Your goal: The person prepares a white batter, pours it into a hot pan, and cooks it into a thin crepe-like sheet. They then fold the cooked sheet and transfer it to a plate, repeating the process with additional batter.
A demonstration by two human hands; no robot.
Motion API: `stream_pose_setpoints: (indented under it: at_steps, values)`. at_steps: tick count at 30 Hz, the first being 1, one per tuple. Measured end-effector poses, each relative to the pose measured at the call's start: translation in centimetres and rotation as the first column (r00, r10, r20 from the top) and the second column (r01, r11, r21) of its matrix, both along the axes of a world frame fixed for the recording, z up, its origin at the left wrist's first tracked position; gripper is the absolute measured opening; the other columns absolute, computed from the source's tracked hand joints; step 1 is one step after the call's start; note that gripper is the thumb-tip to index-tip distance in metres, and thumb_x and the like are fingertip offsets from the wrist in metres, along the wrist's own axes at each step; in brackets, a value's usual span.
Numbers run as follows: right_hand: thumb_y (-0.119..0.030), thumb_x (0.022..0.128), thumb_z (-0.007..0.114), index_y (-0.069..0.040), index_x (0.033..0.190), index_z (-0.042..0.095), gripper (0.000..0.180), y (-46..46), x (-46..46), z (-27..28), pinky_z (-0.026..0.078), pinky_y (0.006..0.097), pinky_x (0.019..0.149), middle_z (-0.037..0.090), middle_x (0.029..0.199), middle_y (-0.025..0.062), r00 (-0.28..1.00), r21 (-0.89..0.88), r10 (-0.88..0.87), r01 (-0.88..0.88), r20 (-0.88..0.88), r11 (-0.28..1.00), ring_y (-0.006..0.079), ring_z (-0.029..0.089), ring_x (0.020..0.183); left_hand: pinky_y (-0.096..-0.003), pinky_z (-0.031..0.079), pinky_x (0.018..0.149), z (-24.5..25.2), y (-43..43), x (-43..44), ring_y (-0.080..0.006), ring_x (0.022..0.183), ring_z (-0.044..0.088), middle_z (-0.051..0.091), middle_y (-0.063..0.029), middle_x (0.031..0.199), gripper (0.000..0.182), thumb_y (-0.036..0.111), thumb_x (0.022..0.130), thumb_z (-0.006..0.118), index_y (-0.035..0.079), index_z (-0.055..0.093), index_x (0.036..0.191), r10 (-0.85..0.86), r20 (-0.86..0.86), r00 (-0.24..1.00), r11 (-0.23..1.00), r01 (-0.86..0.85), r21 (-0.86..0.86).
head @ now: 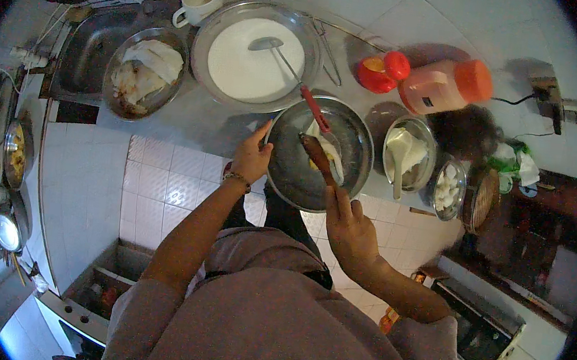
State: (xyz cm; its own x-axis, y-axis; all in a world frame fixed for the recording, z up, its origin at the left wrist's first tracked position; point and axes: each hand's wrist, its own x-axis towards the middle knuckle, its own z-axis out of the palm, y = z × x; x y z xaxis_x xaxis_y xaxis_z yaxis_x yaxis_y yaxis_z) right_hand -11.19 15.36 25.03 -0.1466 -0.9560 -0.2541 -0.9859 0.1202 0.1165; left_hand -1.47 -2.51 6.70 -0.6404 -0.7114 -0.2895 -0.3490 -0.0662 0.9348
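Observation:
My left hand (252, 158) grips the left rim of a round metal pan (289, 175) at the counter's front edge. My right hand (349, 226) is closed around the handle of a brown wooden spatula (320, 157). The spatula's far end lies over a folded pale and yellow food piece (334, 159) in the pan. Beyond the pan, a wide metal basin (201, 60) holds white batter (232, 63). A ladle (266, 44) rests over the batter, its red handle reaching above the pan.
A metal plate of pale folded sheets (153, 65) stands by the sink (91, 54). Two cups, a white one (199, 2) among them, stand behind. On the right are a red container (376, 76), an orange-lidded jug (435, 87), a bowl with a spoon (410, 148) and a bowl of white pieces (447, 189).

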Motion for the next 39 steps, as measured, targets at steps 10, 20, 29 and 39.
stream_pose_setpoints:
  at_steps: [10,20,29,39]
  values:
    - [0.004,0.080,0.046,-0.003,0.118,0.050,0.038,3.3,-7.8,3.4,0.046,0.0365,0.082,0.057,0.106,0.0193,0.862,-0.052,-0.290,0.341,0.415,0.939,0.0332,0.056,0.097,-0.0347,0.047,0.073,-0.8,0.2,0.0,-0.0269,0.077,0.060,0.059,-0.0156,0.108,0.052,0.006,0.077,0.057,0.015,0.045,0.127,0.028,0.009,1.000,0.993,-0.027,-0.117]
    - [-0.014,0.080,0.060,-0.007,0.097,0.066,0.020,2.2,-19.8,1.7,0.049,0.0307,0.067,0.067,0.082,0.0101,0.649,0.312,-0.564,0.472,0.510,0.825,0.0165,0.064,0.069,-0.0325,0.047,0.069,0.7,0.0,0.1,-0.0235,0.073,0.061,0.062,-0.0178,0.096,0.052,0.006,0.077,0.056,0.016,0.045,0.127,0.009,0.058,0.998,0.997,-0.005,-0.071]
    - [-0.015,0.077,0.062,-0.009,0.097,0.067,0.021,2.4,-20.1,-0.6,0.049,0.0283,0.064,0.067,0.078,0.0086,0.563,0.392,-0.543,0.375,0.623,0.840,0.0150,0.063,0.066,-0.0347,0.047,0.073,0.7,0.0,-0.3,-0.0288,0.079,0.061,0.060,-0.0164,0.105,0.052,0.005,0.078,0.055,0.016,0.045,0.127,-0.011,0.157,0.988,1.000,0.010,0.004]
    - [-0.008,0.078,0.050,-0.012,0.109,0.058,0.033,1.8,-5.8,6.7,0.049,0.0342,0.055,0.063,0.079,0.0074,0.996,0.093,0.021,-0.029,0.083,0.995,0.0227,0.061,0.064,-0.0302,0.048,0.056,-0.5,0.3,0.1,-0.0155,0.059,0.055,0.061,-0.0110,0.088,0.051,0.003,0.082,0.050,0.011,0.039,0.131,-0.010,-0.014,1.000,0.976,0.007,-0.216]
